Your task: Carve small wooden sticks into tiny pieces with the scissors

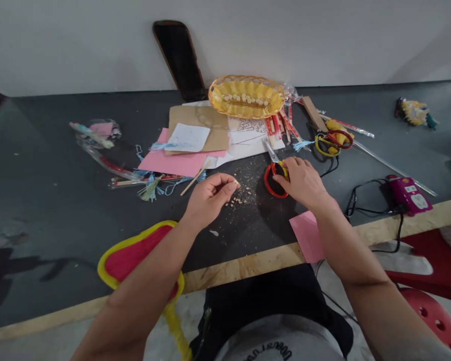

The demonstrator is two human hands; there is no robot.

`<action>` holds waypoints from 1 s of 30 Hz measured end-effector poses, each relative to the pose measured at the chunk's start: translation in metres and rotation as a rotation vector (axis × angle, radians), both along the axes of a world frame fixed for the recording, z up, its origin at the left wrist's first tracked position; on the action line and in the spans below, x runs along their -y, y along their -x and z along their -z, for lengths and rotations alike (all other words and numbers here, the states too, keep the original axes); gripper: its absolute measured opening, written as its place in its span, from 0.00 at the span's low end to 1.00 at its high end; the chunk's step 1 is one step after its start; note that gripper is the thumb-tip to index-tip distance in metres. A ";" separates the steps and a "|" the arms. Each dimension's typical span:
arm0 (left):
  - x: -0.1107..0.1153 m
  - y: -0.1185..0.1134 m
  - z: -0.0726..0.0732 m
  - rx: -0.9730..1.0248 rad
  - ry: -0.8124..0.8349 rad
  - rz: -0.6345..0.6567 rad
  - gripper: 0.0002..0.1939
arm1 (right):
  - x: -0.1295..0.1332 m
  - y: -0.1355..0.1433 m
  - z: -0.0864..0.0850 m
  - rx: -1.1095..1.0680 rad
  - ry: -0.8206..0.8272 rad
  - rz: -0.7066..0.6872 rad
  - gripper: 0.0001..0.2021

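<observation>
My left hand (pixel 214 195) is closed in a pinch, and a small pale piece (pixel 235 182) shows at the fingertips. Below it, pale crumbs and little chopped bits (pixel 240 200) are scattered on the dark tabletop. My right hand (pixel 302 180) has its fingers round the handles of red-and-yellow scissors (pixel 274 181), which lie low over the table with the blades pointing away from me. A thin wooden stick (pixel 196 178) lies just beyond my left hand. At the back, a yellow woven basket (pixel 218 98) holds a row of small whitish pieces (pixel 247 99).
Pink paper (pixel 173 159), brown card (pixel 199 120) and blue tassels (pixel 150 185) lie back left. A phone (pixel 180 60) leans on the wall. A second pair of scissors (pixel 351 139), a purple corded device (pixel 411 195) and pink paper (pixel 308 235) are rightward; a red-and-yellow fan-shaped piece (pixel 135 253) lies front left.
</observation>
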State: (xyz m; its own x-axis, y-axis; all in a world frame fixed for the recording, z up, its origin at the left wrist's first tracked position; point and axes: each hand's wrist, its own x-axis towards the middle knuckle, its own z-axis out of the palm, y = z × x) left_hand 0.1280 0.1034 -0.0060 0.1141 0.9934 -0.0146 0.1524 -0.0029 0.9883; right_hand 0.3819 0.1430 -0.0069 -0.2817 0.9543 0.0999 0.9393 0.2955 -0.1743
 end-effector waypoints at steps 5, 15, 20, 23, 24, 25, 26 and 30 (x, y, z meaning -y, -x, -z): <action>-0.001 0.002 0.006 0.030 -0.028 -0.035 0.16 | 0.002 0.003 0.001 0.098 0.054 0.027 0.16; -0.003 0.003 0.014 0.034 -0.073 -0.129 0.16 | 0.000 0.004 -0.006 -0.257 0.080 0.154 0.20; -0.001 0.002 0.007 -0.035 -0.146 -0.212 0.18 | 0.008 0.012 -0.002 -0.689 0.005 -0.123 0.34; 0.000 0.001 0.002 -0.071 -0.194 -0.247 0.20 | 0.017 0.020 -0.001 -0.671 0.003 -0.307 0.39; 0.000 0.001 0.001 -0.069 -0.210 -0.255 0.20 | 0.019 0.022 -0.001 -0.668 0.000 -0.363 0.39; 0.000 0.002 0.000 -0.066 -0.227 -0.258 0.20 | 0.021 0.023 0.000 -0.667 -0.004 -0.408 0.38; 0.001 0.002 0.000 -0.064 -0.241 -0.255 0.20 | 0.022 0.024 0.001 -0.661 -0.005 -0.443 0.38; 0.001 0.005 0.000 -0.098 -0.256 -0.231 0.19 | 0.021 0.025 0.002 -0.601 0.012 -0.490 0.38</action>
State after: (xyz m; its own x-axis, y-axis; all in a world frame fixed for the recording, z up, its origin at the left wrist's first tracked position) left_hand 0.1228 0.1026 -0.0065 -0.1033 0.9656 0.2385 0.2720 -0.2032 0.9406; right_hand 0.3567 0.1216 -0.0091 -0.5722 0.7368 0.3601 0.4448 0.6478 -0.6185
